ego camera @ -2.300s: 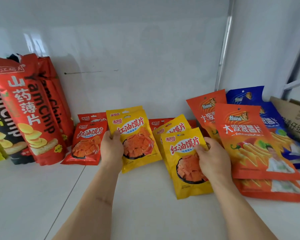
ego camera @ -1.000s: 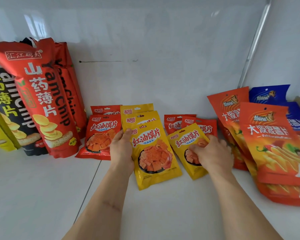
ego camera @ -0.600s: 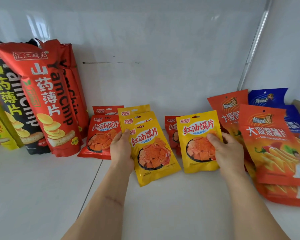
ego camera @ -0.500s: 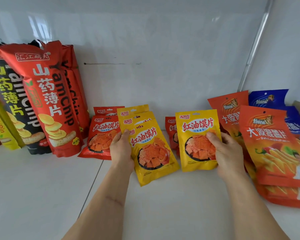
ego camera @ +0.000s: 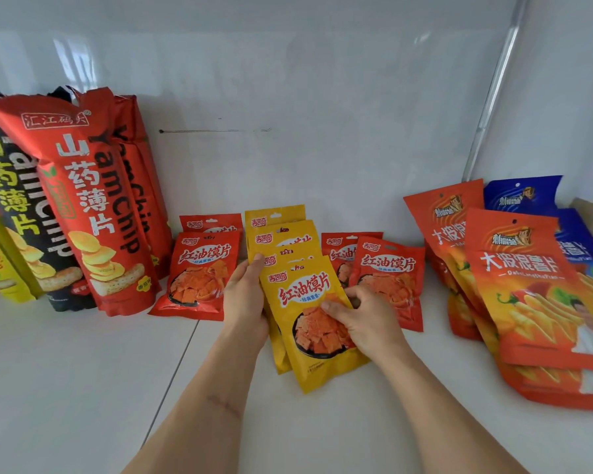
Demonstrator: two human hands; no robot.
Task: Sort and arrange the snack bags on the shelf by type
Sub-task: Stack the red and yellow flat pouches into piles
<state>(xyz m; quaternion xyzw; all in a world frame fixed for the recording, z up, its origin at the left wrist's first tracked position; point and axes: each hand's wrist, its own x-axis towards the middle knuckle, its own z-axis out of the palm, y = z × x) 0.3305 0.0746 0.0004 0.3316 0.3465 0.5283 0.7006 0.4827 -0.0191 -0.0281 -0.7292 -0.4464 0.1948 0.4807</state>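
Fingers of our right hand (ego camera: 363, 323) curl onto the face of the front yellow foil snack pouch (ego camera: 317, 323), thumb across its printed window, pinching it as it lies on top of the leaning stack of yellow pouches (ego camera: 281, 239). Our left hand (ego camera: 245, 295) grips that stack along its left edge, thumb up near the top corner, steadying it. The stack stands in the middle of the white shelf (ego camera: 83, 388), tilted back toward the far wall.

Just left sit two small red pouches (ego camera: 199, 271) of the same snack; just right, behind our right hand, two more red pouches (ego camera: 391, 275) lean. Further left stand the tall red yam chip bags (ego camera: 83, 200) beside a black yam chip bag (ego camera: 21, 213). At the far right, large orange potato chip bags (ego camera: 524, 278) overlap blue ones (ego camera: 521, 196).

We judge these pouches light, thin and slick, with crisp, breakable contents. They will likely slide against each other, so holding by the flat side seams or the sealed top strip seems best, squeezing little. The red ones still look split into two groups.
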